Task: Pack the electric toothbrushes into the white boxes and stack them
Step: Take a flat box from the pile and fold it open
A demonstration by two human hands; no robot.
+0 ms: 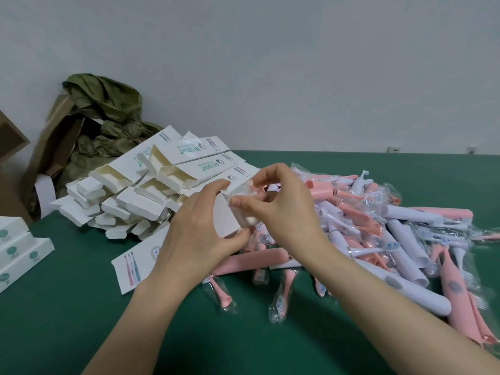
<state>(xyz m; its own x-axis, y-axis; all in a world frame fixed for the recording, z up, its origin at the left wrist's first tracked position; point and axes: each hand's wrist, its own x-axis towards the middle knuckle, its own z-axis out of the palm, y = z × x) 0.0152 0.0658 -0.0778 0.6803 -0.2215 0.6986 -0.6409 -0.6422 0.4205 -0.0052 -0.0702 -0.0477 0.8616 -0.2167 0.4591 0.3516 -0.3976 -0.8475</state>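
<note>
The step in hand looks like loading. The left hand [194,223] grips a white box [226,217] in the air over the middle of the table [81,320], fingers curled round its side and its open end turned toward the other hand. The right hand [284,204] pinches a wrapped piece [243,194] between thumb and fingertips right at that mouth. The piece is in clear film, pale with a hint of pink. I cannot tell whether it is a brush head or the end of a handle, nor how much already sits inside. As I judge it, the next move calls for easing the crinkly wrap fully past the flaps without snagging them, then tucking the end shut and carrying the box left to the stack [19,250] of closed ones at the table edge. The box itself is plain white card, thin and easy to crush, so the grip wants to stay light. Supply lies near: empty boxes [151,190] heaped behind the left hand with their ends gaping, and a sprawl of toothbrushes [378,226], pink and white, many in film, to the right. There is plenty left to pack.
</note>
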